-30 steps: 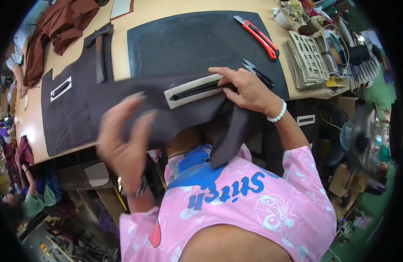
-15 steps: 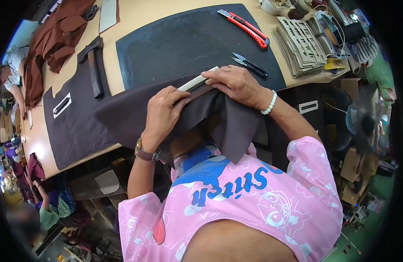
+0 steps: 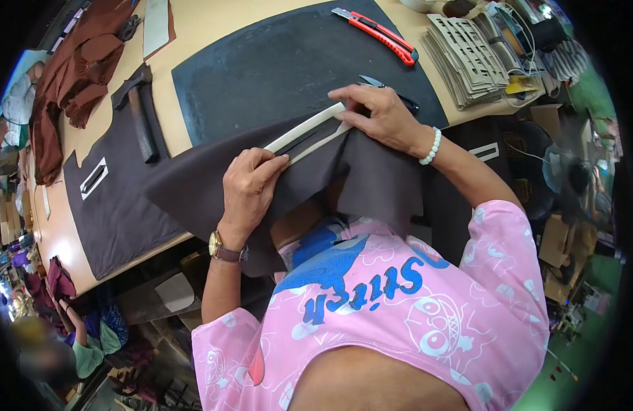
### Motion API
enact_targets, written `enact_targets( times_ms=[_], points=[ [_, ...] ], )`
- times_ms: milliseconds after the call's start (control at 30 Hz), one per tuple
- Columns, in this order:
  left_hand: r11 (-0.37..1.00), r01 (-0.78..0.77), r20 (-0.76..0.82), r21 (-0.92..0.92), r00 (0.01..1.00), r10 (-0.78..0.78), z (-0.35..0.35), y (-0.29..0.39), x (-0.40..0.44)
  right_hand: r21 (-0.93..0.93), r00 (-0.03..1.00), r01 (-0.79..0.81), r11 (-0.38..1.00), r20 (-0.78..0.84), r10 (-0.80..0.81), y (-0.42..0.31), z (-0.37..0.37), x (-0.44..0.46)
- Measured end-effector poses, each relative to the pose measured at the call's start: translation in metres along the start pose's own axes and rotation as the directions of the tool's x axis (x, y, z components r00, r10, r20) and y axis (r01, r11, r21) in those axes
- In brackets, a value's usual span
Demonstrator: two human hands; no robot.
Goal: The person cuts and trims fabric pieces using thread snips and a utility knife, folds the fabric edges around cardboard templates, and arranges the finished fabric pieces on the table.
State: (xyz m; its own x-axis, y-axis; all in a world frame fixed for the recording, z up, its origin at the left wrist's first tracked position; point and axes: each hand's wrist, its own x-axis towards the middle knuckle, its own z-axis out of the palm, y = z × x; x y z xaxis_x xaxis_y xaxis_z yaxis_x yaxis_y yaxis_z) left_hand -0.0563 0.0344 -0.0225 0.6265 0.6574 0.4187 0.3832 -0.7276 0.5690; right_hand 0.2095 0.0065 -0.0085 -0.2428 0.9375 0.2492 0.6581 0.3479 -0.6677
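A dark brown panel, leather or cloth [image 3: 392, 178], drapes over the table's front edge toward my lap. A long slot in it is edged by a pale strip [image 3: 306, 129] above and a second one below. My left hand [image 3: 249, 183] is closed at the slot's left end, pinching panel and strip between thumb and fingers. At the slot's right end is my right hand [image 3: 383, 122], with the thumb against the strip's end and the index finger arched above it. Its other fingers are partly hidden. Just behind it, thread snips [image 3: 372, 82] lie partly covered on the black mat.
A red utility knife [image 3: 378, 35] lies on the black cutting mat [image 3: 261, 61]. To the left a hammer [image 3: 141, 123] rests on another dark panel [image 3: 124, 205] with a white-framed slot. Stacked card templates [image 3: 467, 65] stand right; brown pieces [image 3: 90, 68] lie far left.
My right hand has shifted a little to the right and its fingers have loosened. The slot faces up more, and both pale edges show. My left hand still pinches the left end.
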Motion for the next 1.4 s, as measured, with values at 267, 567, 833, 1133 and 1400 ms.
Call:
enact_targets(
  times_ms=[267, 567, 833, 1133, 1400],
  points=[
    [1.000, -0.005, 0.025, -0.025, 1.000, 0.005, -0.003, -0.002, 0.001, -0.353, 0.998, 0.067, 0.933, 0.003, -0.070, 0.000, 0.006, 0.008],
    [0.998, 0.044, 0.069, -0.033, 0.997, -0.042, -0.008, -0.001, 0.002, -0.583, 0.987, 0.159, 0.796, 0.087, -0.134, -0.012, 0.056, 0.026],
    [0.986, 0.156, 0.124, -0.052, 0.981, -0.148, -0.022, -0.002, -0.005, -0.638, 0.999, 0.041, 0.769, 0.054, -0.008, -0.003, 0.032, 0.011],
    [0.978, 0.208, 0.013, 0.003, 0.978, -0.208, -0.031, -0.003, -0.022, -0.589, 0.993, 0.104, 0.801, 0.014, -0.118, -0.031, 0.067, 0.023],
    [0.974, 0.227, -0.045, -0.007, 0.973, -0.227, -0.036, -0.007, -0.034, -0.536, 0.992, 0.116, 0.836, 0.024, -0.122, -0.051, 0.091, 0.030]
  ],
)
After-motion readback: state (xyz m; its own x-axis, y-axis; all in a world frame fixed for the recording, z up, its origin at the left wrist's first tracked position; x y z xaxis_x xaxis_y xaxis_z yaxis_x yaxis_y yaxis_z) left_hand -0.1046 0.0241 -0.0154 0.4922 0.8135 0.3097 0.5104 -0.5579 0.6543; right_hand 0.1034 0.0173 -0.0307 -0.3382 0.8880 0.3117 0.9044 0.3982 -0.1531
